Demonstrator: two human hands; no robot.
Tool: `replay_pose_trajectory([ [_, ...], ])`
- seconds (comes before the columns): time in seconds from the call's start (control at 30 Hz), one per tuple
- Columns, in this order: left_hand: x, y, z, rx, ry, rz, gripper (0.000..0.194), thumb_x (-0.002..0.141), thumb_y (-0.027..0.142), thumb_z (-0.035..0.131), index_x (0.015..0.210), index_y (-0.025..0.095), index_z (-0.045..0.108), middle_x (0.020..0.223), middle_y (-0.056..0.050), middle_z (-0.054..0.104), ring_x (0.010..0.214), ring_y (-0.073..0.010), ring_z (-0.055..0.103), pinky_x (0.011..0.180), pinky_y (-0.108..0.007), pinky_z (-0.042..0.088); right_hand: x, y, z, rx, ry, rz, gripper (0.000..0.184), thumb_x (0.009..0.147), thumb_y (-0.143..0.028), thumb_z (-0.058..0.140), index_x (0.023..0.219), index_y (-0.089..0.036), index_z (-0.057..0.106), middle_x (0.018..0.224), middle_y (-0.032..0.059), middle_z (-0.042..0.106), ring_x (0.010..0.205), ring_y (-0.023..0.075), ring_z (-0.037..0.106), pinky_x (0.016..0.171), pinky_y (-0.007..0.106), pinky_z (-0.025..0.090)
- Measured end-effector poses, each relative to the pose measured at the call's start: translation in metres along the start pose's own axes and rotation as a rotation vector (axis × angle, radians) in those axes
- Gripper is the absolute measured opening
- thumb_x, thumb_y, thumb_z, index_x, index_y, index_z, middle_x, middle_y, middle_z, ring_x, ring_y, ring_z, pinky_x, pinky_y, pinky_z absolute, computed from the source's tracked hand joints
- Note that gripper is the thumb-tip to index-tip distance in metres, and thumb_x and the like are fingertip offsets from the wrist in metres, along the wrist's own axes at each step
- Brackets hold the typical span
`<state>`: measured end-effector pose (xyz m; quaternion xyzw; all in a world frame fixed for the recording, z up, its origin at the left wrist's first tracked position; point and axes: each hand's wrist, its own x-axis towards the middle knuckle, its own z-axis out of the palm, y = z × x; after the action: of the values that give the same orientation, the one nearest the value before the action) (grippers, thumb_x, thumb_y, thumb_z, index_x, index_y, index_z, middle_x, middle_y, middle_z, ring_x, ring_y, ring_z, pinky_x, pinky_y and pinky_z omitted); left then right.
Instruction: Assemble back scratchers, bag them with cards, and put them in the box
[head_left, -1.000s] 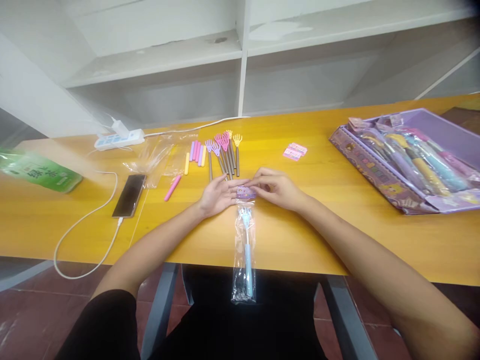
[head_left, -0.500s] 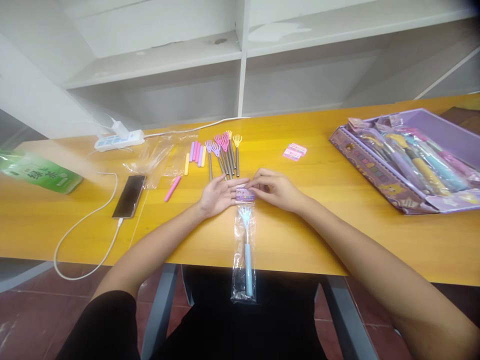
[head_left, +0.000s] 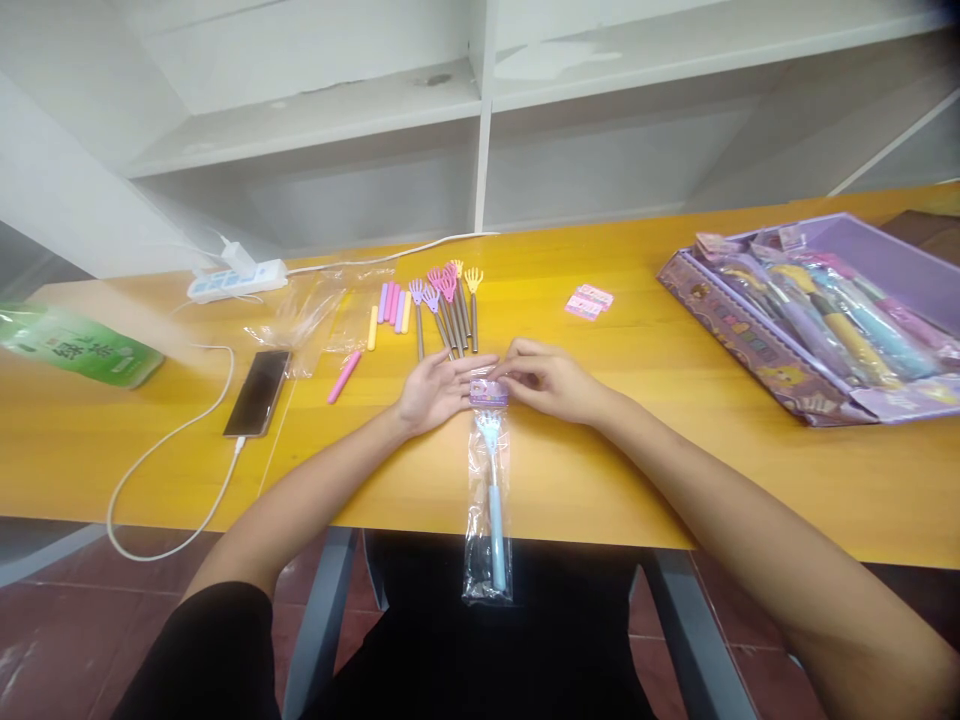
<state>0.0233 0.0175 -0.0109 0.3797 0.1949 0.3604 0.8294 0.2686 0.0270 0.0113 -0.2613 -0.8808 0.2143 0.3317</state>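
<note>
A light-blue back scratcher (head_left: 496, 530) lies in a clear plastic bag (head_left: 474, 550), its hand-shaped head upward and its lower end past the table's front edge. A purple printed header card (head_left: 489, 392) sits at the bag's top. My left hand (head_left: 436, 392) is palm up with fingers stretched out, touching the card's left side and top. My right hand (head_left: 551, 380) pinches the bag's upper right corner by the card; its fingertips partly hide that corner. Just beyond lie several back-scratcher rods with pink, purple and yellow heads (head_left: 448, 287).
Several coloured handle tubes (head_left: 345, 377) lie left of the rods, beside crumpled clear bags (head_left: 322, 310). Two-tone pink cards (head_left: 589, 301) lie behind my right hand. A purple display box (head_left: 757, 345) holds bagged scratchers. A phone (head_left: 257, 393), green bottle (head_left: 90, 345) and power strip (head_left: 238, 281) are left.
Hardly anything differs. The right fingers shift very slightly at the bag's top corner, while the left hand and the bagged back scratcher stay in place.
</note>
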Motion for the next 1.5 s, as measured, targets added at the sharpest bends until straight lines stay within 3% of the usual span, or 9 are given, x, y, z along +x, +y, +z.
replay_pose_trajectory([
  [0.37,-0.001,0.001,0.002,-0.014,0.025,-0.009,0.063,0.099,0.052,0.048,0.137,0.007,0.068,0.142,-0.025,0.067,0.133,-0.0371,0.064,0.120,-0.055,0.041,0.000,0.000,-0.003,0.002,0.005,0.006,0.021,0.104,-0.027,0.060,0.111,-0.025,0.080,0.092,0.0037,0.055,0.075,0.0172,0.055,0.071,0.034,0.047],
  [0.47,-0.001,0.002,0.002,-0.013,0.015,-0.003,0.062,0.098,0.053,0.048,0.137,0.009,0.068,0.143,-0.024,0.067,0.133,-0.0379,0.064,0.119,-0.057,0.042,0.001,-0.001,-0.003,0.009,0.062,0.005,0.021,0.105,-0.029,0.060,0.111,-0.025,0.079,0.089,0.0030,0.053,0.074,0.0175,0.053,0.070,0.033,0.046],
  [0.6,-0.001,0.002,0.002,0.008,-0.007,0.002,0.065,0.096,0.058,0.051,0.138,0.012,0.069,0.146,-0.023,0.065,0.135,-0.0383,0.062,0.116,-0.056,0.044,0.001,0.005,-0.002,0.039,0.205,0.153,0.027,0.104,-0.033,0.062,0.128,-0.024,0.069,0.094,0.0033,0.059,0.071,0.0163,0.055,0.068,0.033,0.048],
  [0.77,-0.001,0.002,0.003,0.029,-0.031,-0.002,0.065,0.096,0.061,0.052,0.136,0.015,0.070,0.147,-0.022,0.065,0.132,-0.0383,0.064,0.115,-0.057,0.046,-0.002,0.017,0.005,0.313,0.137,0.347,0.047,0.098,-0.049,0.071,0.134,-0.022,0.061,0.099,0.0038,0.070,0.063,0.0137,0.056,0.059,0.030,0.048],
  [1.1,0.000,0.001,0.004,0.094,-0.059,0.026,0.056,0.096,0.065,0.061,0.133,0.025,0.074,0.145,-0.014,0.068,0.127,-0.0356,0.067,0.112,-0.059,0.050,0.003,0.016,0.010,0.344,0.253,0.341,0.047,0.088,-0.048,0.083,0.122,-0.019,0.069,0.091,0.0029,0.071,0.064,0.0139,0.055,0.059,0.030,0.046],
  [1.23,-0.002,0.000,0.006,0.108,-0.033,0.054,0.054,0.097,0.054,0.068,0.145,0.029,0.065,0.142,-0.015,0.069,0.124,-0.0335,0.069,0.110,-0.057,0.052,0.003,0.013,0.009,0.335,0.265,0.329,0.042,0.089,-0.047,0.081,0.119,-0.020,0.070,0.088,0.0030,0.071,0.065,0.0148,0.056,0.061,0.030,0.046],
  [1.33,-0.002,-0.003,0.007,0.165,0.034,0.074,0.074,0.093,0.038,0.079,0.160,0.037,0.047,0.136,-0.014,0.072,0.118,-0.0320,0.073,0.105,-0.055,0.055,0.002,0.011,0.008,0.322,0.283,0.335,0.041,0.088,-0.047,0.082,0.117,-0.020,0.071,0.090,0.0042,0.072,0.065,0.0147,0.056,0.061,0.031,0.046],
  [1.4,-0.001,-0.006,0.005,0.238,0.067,0.050,0.086,0.088,0.033,0.086,0.163,0.035,0.042,0.128,-0.015,0.075,0.110,-0.0309,0.076,0.100,-0.051,0.057,0.002,0.012,0.007,0.301,0.319,0.332,0.039,0.089,-0.048,0.081,0.115,-0.020,0.072,0.092,0.0046,0.072,0.065,0.0146,0.055,0.062,0.031,0.046],
  [1.5,0.000,-0.010,0.001,0.362,0.068,-0.029,0.074,0.085,0.037,0.089,0.150,0.020,0.058,0.121,-0.020,0.077,0.106,-0.0303,0.077,0.091,-0.043,0.059,0.002,0.012,0.006,0.245,0.366,0.323,0.034,0.091,-0.047,0.078,0.113,-0.021,0.074,0.092,0.0043,0.071,0.066,0.0150,0.055,0.063,0.032,0.046],
])
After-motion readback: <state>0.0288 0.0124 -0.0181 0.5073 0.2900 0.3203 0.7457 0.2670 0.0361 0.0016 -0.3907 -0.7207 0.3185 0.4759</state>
